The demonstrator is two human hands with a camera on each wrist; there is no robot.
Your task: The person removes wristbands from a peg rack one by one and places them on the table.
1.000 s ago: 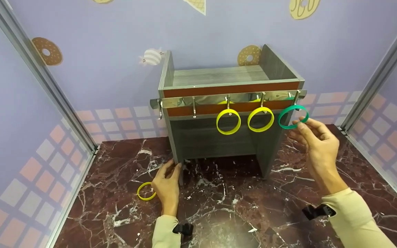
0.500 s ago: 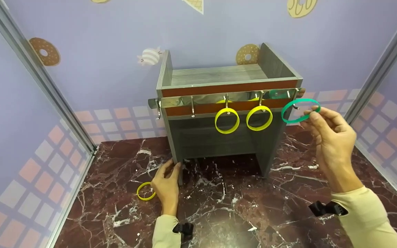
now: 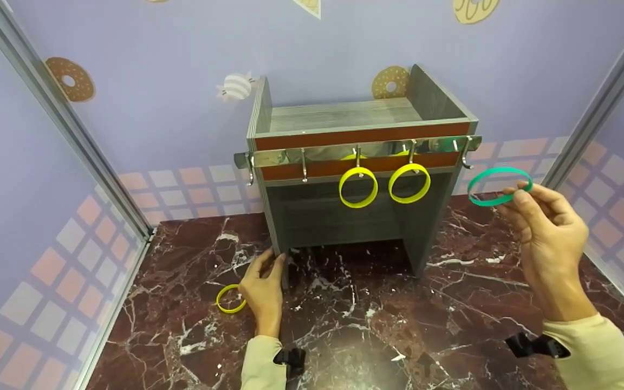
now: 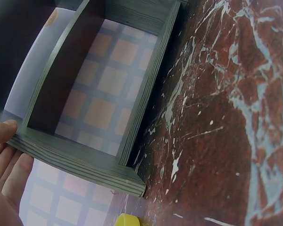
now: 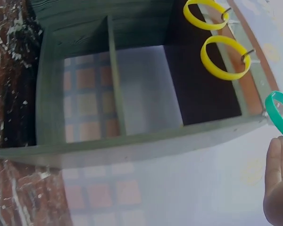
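Observation:
Between thumb and fingers my right hand (image 3: 553, 238) pinches a green ring (image 3: 499, 171), held in the air right of the rack and apart from its rightmost hook (image 3: 467, 157). Two yellow rings, one (image 3: 358, 187) left of the other (image 3: 409, 183), hang from neighbouring hooks on the metal rail (image 3: 285, 157). My left hand (image 3: 262, 295) grips the lower left side panel of the grey wooden rack (image 3: 272, 216), thumb on one face and fingers on the other, as the left wrist view (image 4: 9, 179) also shows. Beside that hand a third yellow ring (image 3: 230, 299) lies on the table.
Dark red marbled table (image 3: 355, 336) extends in front of the rack and to both sides. Purple patterned walls (image 3: 155, 108) stand behind and at each side. Two left hooks, one (image 3: 304, 165) on the rail's front, carry no ring.
My right hand has drawn the green ring off the rightmost hook, moving right and away from the rack. The left hand keeps its grip on the panel.

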